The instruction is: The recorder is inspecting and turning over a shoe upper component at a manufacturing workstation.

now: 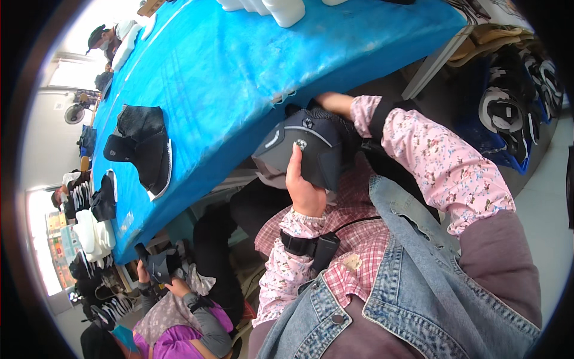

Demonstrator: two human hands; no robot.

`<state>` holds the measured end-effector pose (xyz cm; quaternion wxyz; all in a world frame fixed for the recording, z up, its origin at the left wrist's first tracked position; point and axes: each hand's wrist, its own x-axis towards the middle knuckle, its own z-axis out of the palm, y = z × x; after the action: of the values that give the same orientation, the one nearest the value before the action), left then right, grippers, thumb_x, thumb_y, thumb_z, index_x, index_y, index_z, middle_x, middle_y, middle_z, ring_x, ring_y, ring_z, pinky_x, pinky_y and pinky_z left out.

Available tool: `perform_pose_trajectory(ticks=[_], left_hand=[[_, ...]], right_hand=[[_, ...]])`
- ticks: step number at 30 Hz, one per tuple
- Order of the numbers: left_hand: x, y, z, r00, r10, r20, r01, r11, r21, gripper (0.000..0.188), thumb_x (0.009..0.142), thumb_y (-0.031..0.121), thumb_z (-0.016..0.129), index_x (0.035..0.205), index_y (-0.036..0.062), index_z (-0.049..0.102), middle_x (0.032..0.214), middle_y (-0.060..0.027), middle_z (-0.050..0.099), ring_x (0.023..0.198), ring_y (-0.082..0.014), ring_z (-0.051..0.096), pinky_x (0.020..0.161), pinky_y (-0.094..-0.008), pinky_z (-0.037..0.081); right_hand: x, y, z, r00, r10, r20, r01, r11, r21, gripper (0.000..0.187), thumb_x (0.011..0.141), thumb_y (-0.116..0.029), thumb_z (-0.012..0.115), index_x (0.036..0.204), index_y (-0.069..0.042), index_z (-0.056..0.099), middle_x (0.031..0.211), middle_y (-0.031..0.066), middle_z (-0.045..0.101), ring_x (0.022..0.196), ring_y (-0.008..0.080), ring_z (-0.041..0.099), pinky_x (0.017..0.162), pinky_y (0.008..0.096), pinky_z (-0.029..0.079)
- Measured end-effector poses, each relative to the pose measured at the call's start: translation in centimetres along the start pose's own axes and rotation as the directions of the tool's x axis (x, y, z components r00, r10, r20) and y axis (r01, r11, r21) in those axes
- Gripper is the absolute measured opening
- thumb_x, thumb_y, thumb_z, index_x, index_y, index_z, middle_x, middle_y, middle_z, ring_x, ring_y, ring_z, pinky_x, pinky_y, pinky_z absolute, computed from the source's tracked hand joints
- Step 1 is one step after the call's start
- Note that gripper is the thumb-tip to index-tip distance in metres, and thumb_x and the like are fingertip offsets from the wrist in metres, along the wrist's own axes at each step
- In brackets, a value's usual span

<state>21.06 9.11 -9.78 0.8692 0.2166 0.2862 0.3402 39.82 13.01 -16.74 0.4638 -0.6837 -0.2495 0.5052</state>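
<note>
A dark grey boot upper [306, 148] with a mesh part and a pale trim line is held over my lap, close to the table's front edge. My left hand [308, 188] grips its near side, thumb stretched up along the surface; the other fingers are hidden beneath. At the upper's far side is my right hand [335, 103], its fingers out of sight behind the mesh. Another black boot upper [143, 146] with a white-stitched lower edge lies on the blue-covered table [221, 78], left of my hands.
White plastic foot forms [281, 11] stand at the table's far edge. On the right, a blue crate [517, 161] holds several black-and-white footwear pieces. A co-worker in purple [179, 323] sits at lower left, holding a dark upper [162, 266]. Another person [106, 42] is at far left.
</note>
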Motion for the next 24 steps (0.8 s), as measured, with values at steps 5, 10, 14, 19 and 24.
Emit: perform_pose_trajectory(ticks=[5, 10, 14, 19, 24], left_hand=[[0.3, -1.2, -0.1, 0.999, 0.009, -0.046, -0.011, 0.999, -0.045, 0.030, 0.088, 0.022, 0.044, 0.110, 0.0008, 0.049, 0.106, -0.0099, 0.056, 0.096, -0.0226, 0.055, 0.083, -0.0357, 0.046], [0.4, -0.9, 0.4, 0.999, -0.015, 0.037, 0.017, 0.999, -0.049, 0.030, 0.089, 0.025, 0.043, 0.107, 0.0021, 0.051, 0.105, -0.0059, 0.056, 0.093, -0.0170, 0.055, 0.081, -0.0304, 0.044], [-0.4, 0.0, 0.7, 0.997, -0.043, 0.070, 0.042, 0.999, 0.010, 0.029, 0.090, 0.025, 0.042, 0.106, 0.0019, 0.051, 0.103, -0.0064, 0.057, 0.091, -0.0177, 0.056, 0.080, -0.0305, 0.045], [0.5, -2.1, 1.4, 0.996, -0.031, 0.078, 0.033, 0.999, -0.018, 0.031, 0.090, 0.025, 0.041, 0.106, 0.0010, 0.051, 0.103, -0.0084, 0.057, 0.091, -0.0194, 0.057, 0.080, -0.0318, 0.046], [0.0, -1.2, -0.6, 0.994, 0.101, -0.042, -0.103, 0.993, -0.053, 0.032, 0.090, 0.024, 0.040, 0.108, 0.0004, 0.051, 0.106, -0.0091, 0.056, 0.095, -0.0213, 0.055, 0.083, -0.0336, 0.044]], right_hand=[[1.8, 1.1, 0.8, 0.953, -0.284, 0.102, 0.191, 0.304, -0.933, 0.030, 0.082, -0.015, 0.038, 0.100, 0.000, 0.056, 0.101, 0.0200, 0.057, 0.088, 0.0322, 0.057, 0.077, 0.0400, 0.045], [1.9, 0.3, 0.6, 0.953, -0.304, -0.009, 0.120, 0.402, -0.908, 0.028, 0.082, -0.017, 0.042, 0.101, -0.002, 0.055, 0.100, 0.0206, 0.057, 0.089, 0.0358, 0.057, 0.074, 0.0431, 0.046], [1.8, 0.8, 1.1, 0.949, -0.284, 0.134, 0.241, 0.389, -0.889, 0.029, 0.077, -0.019, 0.048, 0.095, 0.000, 0.058, 0.096, 0.0222, 0.058, 0.088, 0.0360, 0.057, 0.074, 0.0421, 0.045], [6.3, 6.8, -3.7, 0.970, -0.148, 0.192, 0.233, 0.354, -0.906, 0.030, 0.073, -0.019, 0.053, 0.092, 0.003, 0.059, 0.093, 0.0233, 0.059, 0.088, 0.0362, 0.057, 0.076, 0.0406, 0.044], [4.7, 3.5, 2.3, 0.949, -0.281, 0.142, 0.255, 0.426, -0.868, 0.029, 0.076, -0.016, 0.048, 0.097, 0.002, 0.058, 0.098, 0.0231, 0.057, 0.091, 0.0339, 0.056, 0.077, 0.0414, 0.045]])
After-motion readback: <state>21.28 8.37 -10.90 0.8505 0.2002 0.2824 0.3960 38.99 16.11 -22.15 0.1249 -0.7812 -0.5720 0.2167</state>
